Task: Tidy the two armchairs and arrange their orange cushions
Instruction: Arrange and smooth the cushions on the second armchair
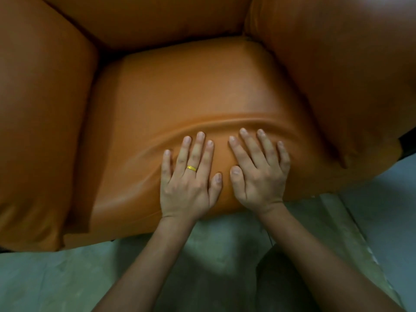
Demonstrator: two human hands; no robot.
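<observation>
Orange leather covers one armchair point(326, 64), seen from above, with one seat cushion point(180, 97) lying between its two arms and against the back. Two hands press palm-down on the cushion's front part, side by side and just apart. The left hand point(189, 183) lies flat, fingers spread, gripping nothing, with one gold ring point(191, 168) on it. The right hand point(258, 174) is likewise flat and empty. Folds bunch ahead of the fingertips. Grey-green floor point(56, 278) lies below.

Likely a home sitting room: orange leather armchair point(191, 91) on pale tiled floor point(67, 278).
</observation>
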